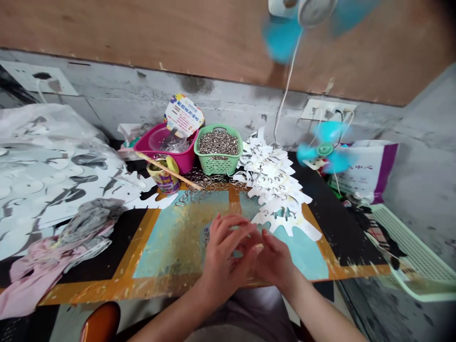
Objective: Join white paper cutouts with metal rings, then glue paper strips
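Note:
My left hand (225,251) and my right hand (276,260) meet over the front of a pale blue mat (164,256) stained with dried glue-like smears. The fingers of both are curved and apart, and I see nothing held in them; part of the right hand is hidden behind the left. Beyond the right hand lies a row of overlapping white cut-out sheets (281,209) with small metal pieces on them. Loose silver metal rings (210,183) are heaped at the mat's back edge. A green basket (219,164) full of small metal pieces stands behind them.
A pink basket (187,161) and a tin can (164,180) with a wooden stick (171,172) across it stand left of centre. White cut-outs (71,190) and a cloth (67,251) cover the left. Fans (325,150) spin at the back; a pale tray (416,247) is at right.

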Action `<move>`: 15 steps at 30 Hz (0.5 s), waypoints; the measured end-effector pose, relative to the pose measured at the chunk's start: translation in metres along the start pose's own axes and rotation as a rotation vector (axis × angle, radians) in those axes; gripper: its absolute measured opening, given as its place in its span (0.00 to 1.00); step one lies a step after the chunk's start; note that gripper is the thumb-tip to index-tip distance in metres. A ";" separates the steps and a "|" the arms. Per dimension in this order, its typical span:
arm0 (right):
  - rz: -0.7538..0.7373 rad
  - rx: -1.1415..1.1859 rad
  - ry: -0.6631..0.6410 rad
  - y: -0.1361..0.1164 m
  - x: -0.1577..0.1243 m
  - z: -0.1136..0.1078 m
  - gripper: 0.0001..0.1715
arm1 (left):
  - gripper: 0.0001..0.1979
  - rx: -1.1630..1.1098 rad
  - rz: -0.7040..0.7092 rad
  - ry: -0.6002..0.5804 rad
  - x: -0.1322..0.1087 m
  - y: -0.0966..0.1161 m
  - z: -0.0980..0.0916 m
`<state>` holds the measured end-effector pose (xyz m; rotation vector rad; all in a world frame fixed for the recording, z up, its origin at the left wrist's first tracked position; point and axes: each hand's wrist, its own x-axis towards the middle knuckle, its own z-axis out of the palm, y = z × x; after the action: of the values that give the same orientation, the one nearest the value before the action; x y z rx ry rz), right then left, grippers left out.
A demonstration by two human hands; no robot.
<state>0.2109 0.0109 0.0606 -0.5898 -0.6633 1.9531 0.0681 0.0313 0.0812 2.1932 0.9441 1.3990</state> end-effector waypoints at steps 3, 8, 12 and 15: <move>-0.016 0.030 0.015 0.011 0.001 0.007 0.22 | 0.08 0.001 -0.006 0.030 -0.001 0.001 0.003; -0.005 0.028 0.011 0.018 -0.001 0.022 0.23 | 0.05 -0.155 -0.099 0.072 -0.008 -0.003 0.000; 0.009 0.066 0.041 0.028 -0.003 0.026 0.24 | 0.04 -0.287 -0.150 0.049 -0.009 -0.007 -0.004; -0.011 0.119 0.043 0.036 -0.002 0.027 0.20 | 0.05 -0.209 -0.098 0.053 -0.012 -0.010 -0.006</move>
<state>0.1716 -0.0108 0.0561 -0.5524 -0.5186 1.9492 0.0557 0.0292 0.0701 1.9408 0.8686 1.4459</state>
